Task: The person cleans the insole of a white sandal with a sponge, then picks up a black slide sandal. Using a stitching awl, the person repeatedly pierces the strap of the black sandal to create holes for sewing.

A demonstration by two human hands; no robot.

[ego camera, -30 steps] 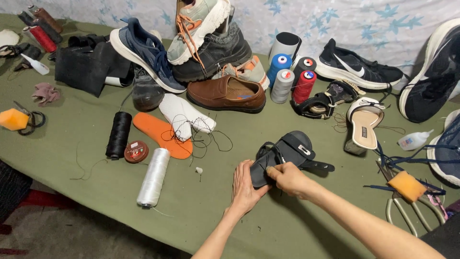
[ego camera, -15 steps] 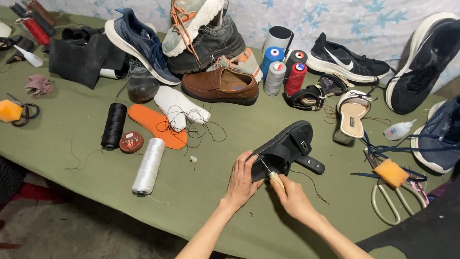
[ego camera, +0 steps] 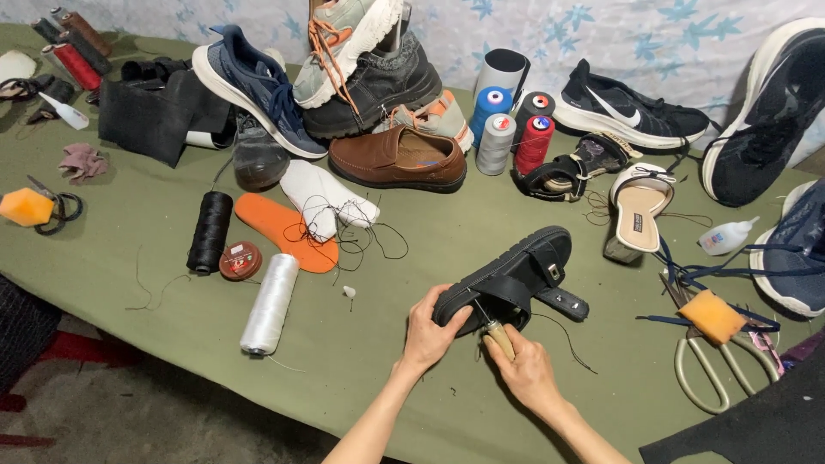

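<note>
Leftmost, a white spool (ego camera: 270, 303) lies on the green table (ego camera: 129, 344). Next, the left hand (ego camera: 432, 331) grips the black sandal's (ego camera: 516, 275) heel end, near the front edge. Beside it, the right hand (ego camera: 526, 371) clasps a wooden-handled awl (ego camera: 497, 333) against the sole.

White glue bottle (ego camera: 726, 235) far right

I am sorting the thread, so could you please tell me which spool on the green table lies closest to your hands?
The long white thread spool lying on its side, left of the left hand; the other spools are farther away.
</note>
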